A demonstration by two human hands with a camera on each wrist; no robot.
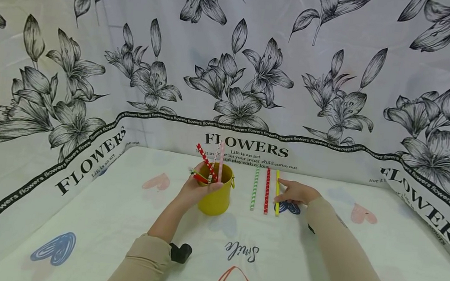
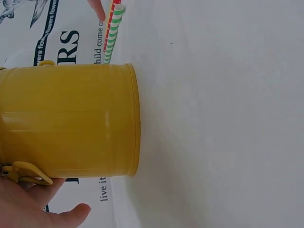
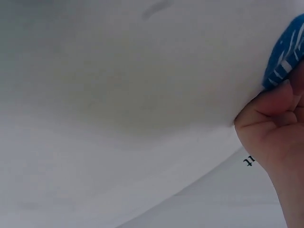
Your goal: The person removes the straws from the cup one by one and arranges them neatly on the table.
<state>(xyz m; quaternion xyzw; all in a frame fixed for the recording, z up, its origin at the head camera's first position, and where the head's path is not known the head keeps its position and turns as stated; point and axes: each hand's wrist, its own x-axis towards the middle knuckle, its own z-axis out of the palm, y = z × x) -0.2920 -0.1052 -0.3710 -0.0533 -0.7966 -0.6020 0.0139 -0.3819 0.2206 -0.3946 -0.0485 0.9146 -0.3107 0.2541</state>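
A yellow metal bucket stands on the table with several paper straws leaning in it, among them a red dotted straw and a pink straw. My left hand grips its left side near the rim, thumb across the front. One finger sticks out past the bucket in the left wrist view. To the right, a green-striped straw, a red dotted straw and a yellow straw lie side by side. Spread fingertips of my right hand touch the yellow one.
A white cloth with printed hearts covers the table. Behind it hangs a flower-printed curtain, whose lower edge meets the table just beyond the straws. A blue printed heart lies beside my right hand.
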